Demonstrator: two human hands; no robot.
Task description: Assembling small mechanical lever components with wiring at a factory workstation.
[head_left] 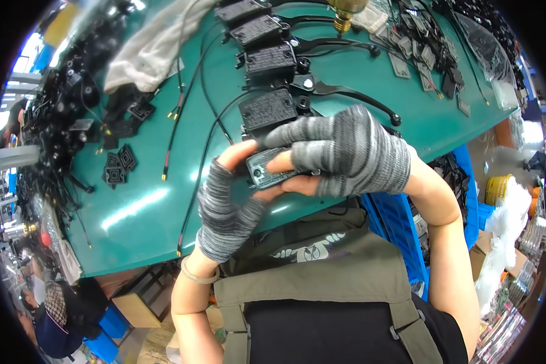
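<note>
Both hands, in grey knitted fingerless gloves, are closed round a dark rectangular brake fluid reservoir (259, 172) near the table's front edge. My left hand (225, 209) grips it at its left end and lower edge. My right hand (352, 155) reaches across its top and right side, with bare fingertips pressed on it. Those fingers cover much of its upper face. Just beyond stands another black brake reservoir (268, 109), first in a row of several alike running away from me. Black brake levers (355, 97) stick out to the right of that row.
Thin black cables (173, 130) trail over the green table (133, 236) on the left. Small square black parts (116, 170) lie there, near a white cloth (148, 51). Loose grey plates (400, 64) are heaped at the far right. Blue bins (400, 236) stand beneath the table's right edge.
</note>
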